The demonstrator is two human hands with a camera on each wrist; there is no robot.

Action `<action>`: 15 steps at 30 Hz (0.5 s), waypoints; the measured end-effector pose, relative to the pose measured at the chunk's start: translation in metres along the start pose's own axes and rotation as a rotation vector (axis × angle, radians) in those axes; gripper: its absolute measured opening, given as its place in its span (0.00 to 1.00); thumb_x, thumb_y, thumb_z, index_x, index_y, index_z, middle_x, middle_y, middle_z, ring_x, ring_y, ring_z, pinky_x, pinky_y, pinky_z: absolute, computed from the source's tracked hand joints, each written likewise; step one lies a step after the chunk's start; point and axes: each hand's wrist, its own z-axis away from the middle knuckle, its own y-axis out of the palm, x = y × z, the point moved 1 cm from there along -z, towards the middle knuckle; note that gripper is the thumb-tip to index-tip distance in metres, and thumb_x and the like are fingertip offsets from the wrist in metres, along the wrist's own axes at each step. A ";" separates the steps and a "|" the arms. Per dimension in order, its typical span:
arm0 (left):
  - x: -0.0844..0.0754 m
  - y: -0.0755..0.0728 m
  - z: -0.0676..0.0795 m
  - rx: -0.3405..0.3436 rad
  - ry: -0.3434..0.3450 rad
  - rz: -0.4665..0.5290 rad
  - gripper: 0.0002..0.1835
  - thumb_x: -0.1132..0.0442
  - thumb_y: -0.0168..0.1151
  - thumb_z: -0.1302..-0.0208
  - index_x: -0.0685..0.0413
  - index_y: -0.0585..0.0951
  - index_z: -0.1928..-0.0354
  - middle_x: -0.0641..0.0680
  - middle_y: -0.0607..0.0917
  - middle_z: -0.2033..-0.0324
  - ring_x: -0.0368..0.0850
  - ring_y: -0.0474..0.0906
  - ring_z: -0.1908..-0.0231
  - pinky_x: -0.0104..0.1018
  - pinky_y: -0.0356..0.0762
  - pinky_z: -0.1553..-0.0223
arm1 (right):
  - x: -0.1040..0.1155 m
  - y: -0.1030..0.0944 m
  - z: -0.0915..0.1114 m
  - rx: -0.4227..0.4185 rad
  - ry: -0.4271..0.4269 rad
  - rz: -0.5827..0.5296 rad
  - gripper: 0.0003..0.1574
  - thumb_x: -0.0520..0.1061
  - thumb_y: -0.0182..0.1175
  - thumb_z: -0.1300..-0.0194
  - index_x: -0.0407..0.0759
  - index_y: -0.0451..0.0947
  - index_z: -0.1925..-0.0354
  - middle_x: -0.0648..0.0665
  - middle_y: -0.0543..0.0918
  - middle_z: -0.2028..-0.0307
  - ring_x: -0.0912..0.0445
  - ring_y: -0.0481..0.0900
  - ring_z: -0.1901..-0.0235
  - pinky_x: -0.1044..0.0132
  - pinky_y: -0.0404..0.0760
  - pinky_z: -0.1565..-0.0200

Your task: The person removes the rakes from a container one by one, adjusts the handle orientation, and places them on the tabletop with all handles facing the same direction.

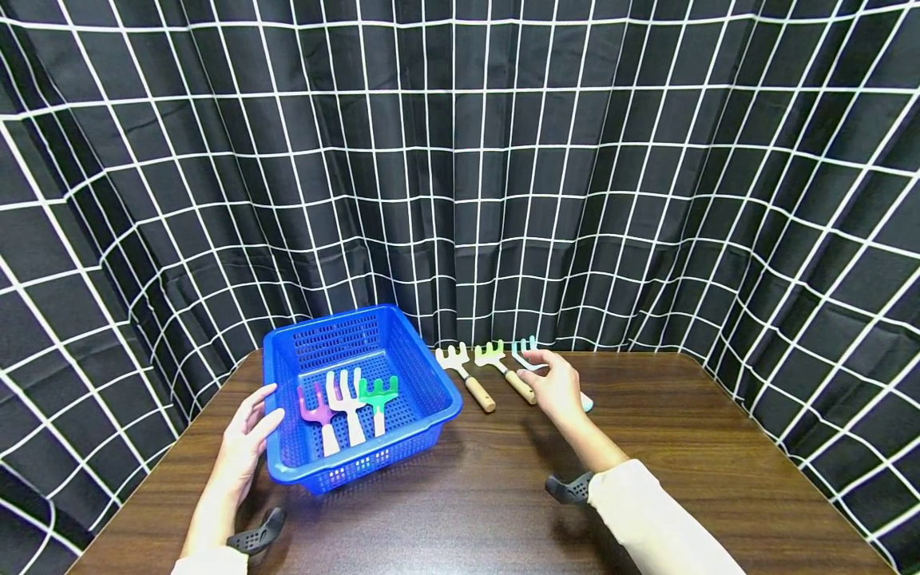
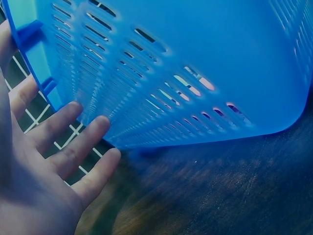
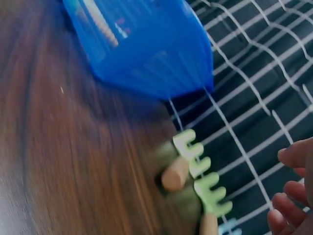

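Though slotted, basket (image 1: 424, 422) with three forks (image 1: 350, 405)

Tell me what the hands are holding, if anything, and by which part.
Nothing is clearly held. The left hand touches the blue basket at its left rim, without a clear grip; the right hand is empty, near the light-blue rake.

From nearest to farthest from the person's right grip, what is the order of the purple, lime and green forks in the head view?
1. Lime fork: on the table, just left of the right grip.
2. Green fork: in the basket, rightmost fork there.
3. Purple fork: in the basket, leftmost.
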 end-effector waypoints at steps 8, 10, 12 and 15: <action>0.002 0.000 -0.002 -0.006 0.002 -0.008 0.28 0.61 0.56 0.28 0.57 0.62 0.30 0.54 0.73 0.46 0.38 0.79 0.53 0.31 0.80 0.58 | 0.030 0.014 0.009 0.108 -0.047 -0.093 0.19 0.34 0.70 0.47 0.35 0.81 0.54 0.35 0.83 0.57 0.44 0.83 0.62 0.59 0.80 0.61; 0.001 0.000 -0.002 -0.005 0.005 -0.006 0.27 0.61 0.56 0.28 0.56 0.62 0.31 0.52 0.74 0.47 0.38 0.79 0.53 0.32 0.80 0.58 | 0.036 0.018 0.011 0.125 -0.050 -0.096 0.20 0.34 0.70 0.47 0.35 0.81 0.53 0.36 0.83 0.56 0.45 0.83 0.62 0.61 0.80 0.62; 0.001 0.000 -0.002 -0.002 0.010 0.001 0.27 0.62 0.56 0.28 0.56 0.63 0.31 0.50 0.75 0.47 0.39 0.79 0.53 0.32 0.80 0.58 | 0.041 0.021 0.013 0.139 -0.051 -0.102 0.22 0.34 0.70 0.47 0.36 0.81 0.52 0.36 0.82 0.54 0.46 0.84 0.62 0.62 0.80 0.63; 0.001 0.000 -0.001 0.001 0.011 0.004 0.27 0.63 0.55 0.28 0.57 0.62 0.31 0.47 0.76 0.48 0.38 0.79 0.53 0.32 0.80 0.58 | 0.048 0.026 0.017 0.148 -0.067 -0.097 0.23 0.35 0.71 0.47 0.37 0.81 0.51 0.38 0.82 0.53 0.46 0.84 0.62 0.59 0.81 0.62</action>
